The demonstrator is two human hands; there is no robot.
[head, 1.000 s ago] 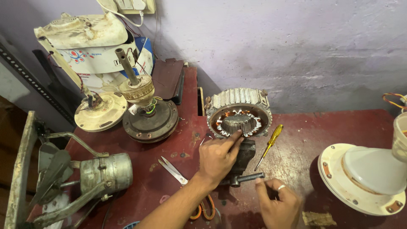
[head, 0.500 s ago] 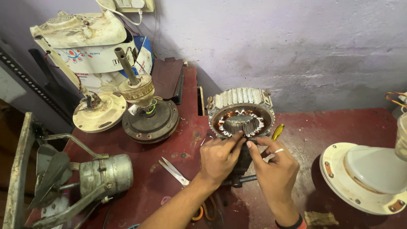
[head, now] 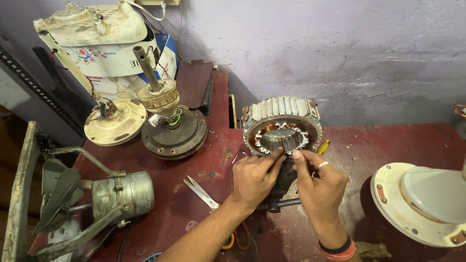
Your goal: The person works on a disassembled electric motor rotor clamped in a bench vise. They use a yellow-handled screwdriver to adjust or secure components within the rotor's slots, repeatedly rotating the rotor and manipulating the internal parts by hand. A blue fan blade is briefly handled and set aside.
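So we count two hands on the job and one motor stator [head: 282, 133] in the middle of the red bench [head: 388, 145], sitting up on a small vise [head: 284, 182]. Our left hand [head: 253, 177] has its fingertips pressed on the lower edge of the stator's inner toothed ring, and our right hand [head: 318, 182] pinches at the same edge just beside it. We can't tell if anything tiny is held between those fingers. There's one ring on the right hand and a dark-and-orange band at its wrist.

Around it: two opened fan motors at about 10 o'clock from the stator, the cream one [head: 114, 121] and the dark round one with the upright shaft [head: 172, 128]. One small grey motor with blades [head: 121, 194] at 8 o'clock, one pair of scissors [head: 201, 191] at 7 o'clock, one yellow-handled screwdriver [head: 323, 145] peeking out at 3 o'clock, and one white fan housing [head: 422, 204] at 4 o'clock.

Compared with a second ago, the right hand has come up off the vise handle and joined the left at the stator.

Packaging: one white cardboard box [head: 114, 60] with red-and-blue print at 10 o'clock against the wall, a grimy cream cover [head: 92, 24] lying on top.
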